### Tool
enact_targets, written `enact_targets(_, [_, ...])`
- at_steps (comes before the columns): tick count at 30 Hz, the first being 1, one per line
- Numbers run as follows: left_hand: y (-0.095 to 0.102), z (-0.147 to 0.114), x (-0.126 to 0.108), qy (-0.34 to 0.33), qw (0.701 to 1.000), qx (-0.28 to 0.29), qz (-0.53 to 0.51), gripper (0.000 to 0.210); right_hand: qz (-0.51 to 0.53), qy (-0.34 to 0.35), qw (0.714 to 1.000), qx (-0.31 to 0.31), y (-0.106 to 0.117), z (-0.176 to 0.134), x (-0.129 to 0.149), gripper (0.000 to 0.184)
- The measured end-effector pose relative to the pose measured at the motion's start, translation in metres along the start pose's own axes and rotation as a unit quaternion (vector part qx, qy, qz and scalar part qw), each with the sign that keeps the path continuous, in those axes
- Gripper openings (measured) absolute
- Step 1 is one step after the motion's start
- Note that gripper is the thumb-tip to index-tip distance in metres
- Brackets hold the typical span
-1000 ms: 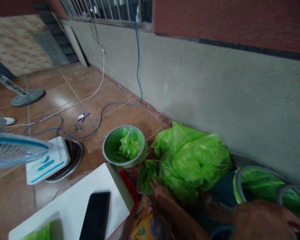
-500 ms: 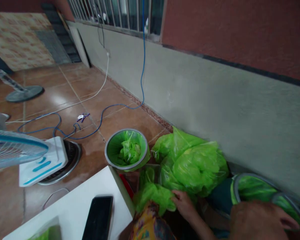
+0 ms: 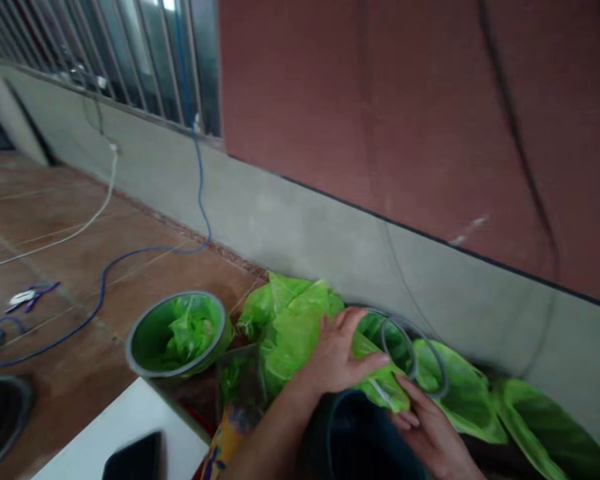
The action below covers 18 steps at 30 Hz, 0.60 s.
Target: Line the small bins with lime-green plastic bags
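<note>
Lying on the white table (image 3: 130, 415), 1 black phone (image 3: 135, 460) is at the left. Next stands 1 lined bin (image 3: 147, 343), then 1 bulging green sack (image 3: 293, 330) near the wall (image 3: 295, 220). The left hand (image 3: 337, 353), with fingers spread, rests against the thin green bag (image 3: 387, 390) above the dark bucket (image 3: 343, 430). The right hand (image 3: 433, 430) pinches this bag between thumb and fingers. Further right are 2 open green liners (image 3: 463, 390).

One left hand (image 3: 333, 360), one right hand (image 3: 430, 427) (two altogether) — one phone (image 3: 136, 459), one blue cable (image 3: 147, 249)
</note>
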<state>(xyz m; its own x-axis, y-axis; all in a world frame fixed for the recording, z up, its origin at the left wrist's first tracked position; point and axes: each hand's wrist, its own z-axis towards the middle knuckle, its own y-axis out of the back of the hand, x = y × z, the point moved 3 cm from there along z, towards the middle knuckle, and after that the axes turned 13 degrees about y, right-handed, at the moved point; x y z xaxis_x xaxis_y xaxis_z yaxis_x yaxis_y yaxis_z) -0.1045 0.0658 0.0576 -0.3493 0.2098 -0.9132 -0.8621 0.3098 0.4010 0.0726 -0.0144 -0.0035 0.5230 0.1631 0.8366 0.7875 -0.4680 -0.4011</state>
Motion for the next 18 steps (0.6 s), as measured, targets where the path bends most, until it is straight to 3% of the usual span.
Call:
enact_targets(2, [-0.012, -0.01, -0.003, -0.029, 0.995, 0.081, 0.051, 0.089, 0.073, -0.003, 0.997, -0.029, 0.011, -0.023, 0.02, 0.043])
enact_targets(4, [-0.028, -0.02, -0.004, -0.035, 0.986, 0.128, 0.103, 0.093, 0.121, 0.008, 0.992, -0.036, 0.023, -0.044, 0.04, 0.041])
enact_targets(7, [-0.053, -0.038, -0.004, -0.016, 0.976, 0.171, 0.132, 0.051, 0.166, 0.038, 0.985, -0.024, 0.046, -0.071, 0.069, 0.036])
enact_targets(9, [-0.064, -0.051, -0.007, 0.012, 0.976, 0.197, 0.091, 0.027, 0.194, 0.074, 0.978, -0.028, 0.067, -0.084, 0.089, 0.03])
enact_targets(12, [-0.07, -0.073, -0.016, 0.101, 0.966, 0.232, -0.052, 0.018, 0.218, 0.161, 0.96, -0.067, 0.107, -0.099, 0.115, 0.031])
enact_targets(15, [-0.073, -0.096, -0.025, 0.228, 0.933, 0.207, -0.186, 0.026, 0.181, 0.249, 0.944, -0.114, 0.14, -0.116, 0.12, 0.04])
enact_targets(18, [-0.078, -0.114, -0.032, 0.317, 0.904, 0.12, -0.26, 0.032, 0.091, 0.268, 0.944, -0.168, 0.154, -0.14, 0.093, 0.04])
